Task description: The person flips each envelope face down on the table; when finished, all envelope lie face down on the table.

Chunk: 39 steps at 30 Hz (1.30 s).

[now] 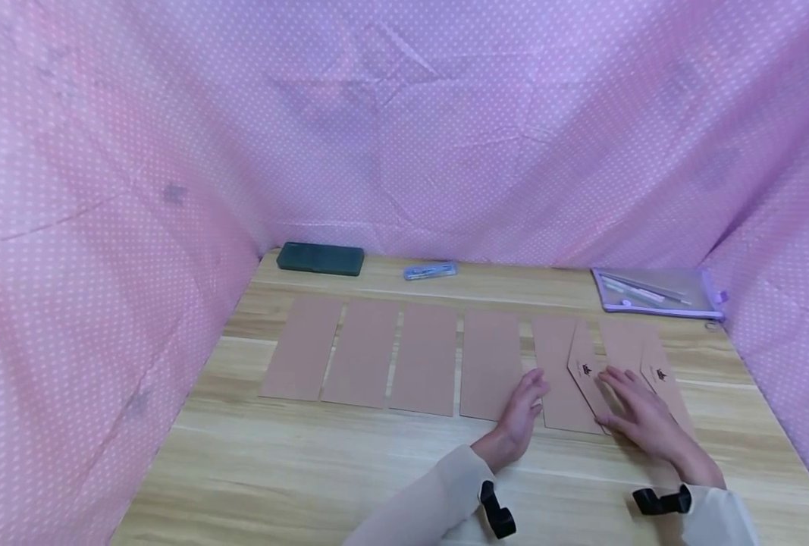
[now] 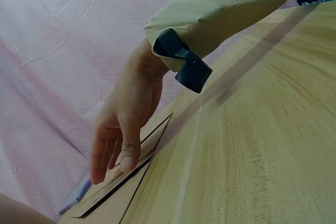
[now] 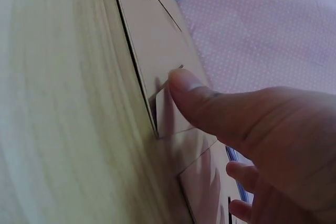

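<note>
Brown paper envelopes lie in a row on the table. My right hand [image 1: 643, 417] is over the two rightmost, its fingers spread and fairly straight. The thumb [image 3: 186, 85] is at the flap edge of the second envelope from the right [image 1: 557, 379], whose pointed flap [image 1: 584, 356] bears a small black crown. The rightmost envelope [image 1: 625, 341] has the same flap and crown, partly covered by this hand. My left hand [image 1: 518, 417] stands on its side, fingers extended, between that second envelope and the plain one [image 1: 489, 364] to its left. Neither hand grips anything.
Three more plain envelopes, including the leftmost [image 1: 302, 349], continue the row leftward. Behind them are a dark green case [image 1: 320, 258], a small blue item [image 1: 431, 271] and a clear purple-edged zip pouch [image 1: 704, 292] with pens. Pink dotted cloth [image 1: 404, 152] surrounds the table.
</note>
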Tool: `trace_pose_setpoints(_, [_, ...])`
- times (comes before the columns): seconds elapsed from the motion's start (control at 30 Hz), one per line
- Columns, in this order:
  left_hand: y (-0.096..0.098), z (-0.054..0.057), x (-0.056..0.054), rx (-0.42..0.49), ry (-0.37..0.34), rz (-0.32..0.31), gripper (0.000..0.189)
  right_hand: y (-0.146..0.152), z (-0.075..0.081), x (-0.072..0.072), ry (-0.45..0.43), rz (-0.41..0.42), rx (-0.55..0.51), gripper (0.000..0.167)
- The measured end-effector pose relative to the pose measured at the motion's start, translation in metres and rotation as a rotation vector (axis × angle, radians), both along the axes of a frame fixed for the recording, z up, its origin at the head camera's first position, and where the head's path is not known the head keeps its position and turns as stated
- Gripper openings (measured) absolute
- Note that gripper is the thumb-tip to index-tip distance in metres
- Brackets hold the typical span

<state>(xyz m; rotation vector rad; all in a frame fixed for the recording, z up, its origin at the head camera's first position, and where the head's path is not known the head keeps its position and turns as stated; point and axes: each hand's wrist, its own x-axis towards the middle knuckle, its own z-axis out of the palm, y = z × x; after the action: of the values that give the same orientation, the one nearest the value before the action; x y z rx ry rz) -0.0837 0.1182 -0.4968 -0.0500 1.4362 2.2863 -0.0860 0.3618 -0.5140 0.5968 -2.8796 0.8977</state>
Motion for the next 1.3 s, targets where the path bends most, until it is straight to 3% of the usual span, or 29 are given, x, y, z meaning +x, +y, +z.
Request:
trace_pose_setpoints(0.17, [0.002, -0.001, 0.003, -0.029, 0.001, -0.005, 0.066, 0.0, -0.001, 0.003, -0.036, 0.004, 0.014, 0.065])
trace_pose_setpoints(0.33, [0.004, -0.002, 0.004, 0.001, -0.002, 0.006, 0.064, 0.0, -0.004, 0.005, -0.052, 0.004, 0.03, 0.061])
trace_pose_setpoints(0.63, [0.008, -0.006, 0.003, 0.142, -0.09, 0.219, 0.044, -0.001, -0.007, 0.005, -0.058, -0.001, 0.042, 0.061])
trace_pose_setpoints(0.77, [0.005, -0.007, -0.002, 0.187, -0.135, 0.267, 0.042, -0.002, -0.006, 0.004, -0.068, -0.004, 0.042, 0.06])
trace_pose_setpoints(1.13, [0.004, -0.008, -0.012, 0.265, -0.203, 0.244, 0.045, -0.012, 0.005, 0.001, -0.117, -0.023, 0.081, 0.056])
trace_pose_setpoints(1.3, [0.002, -0.006, -0.013, 0.274, -0.191, 0.214, 0.048, -0.019, 0.007, -0.001, -0.097, -0.032, 0.097, 0.054])
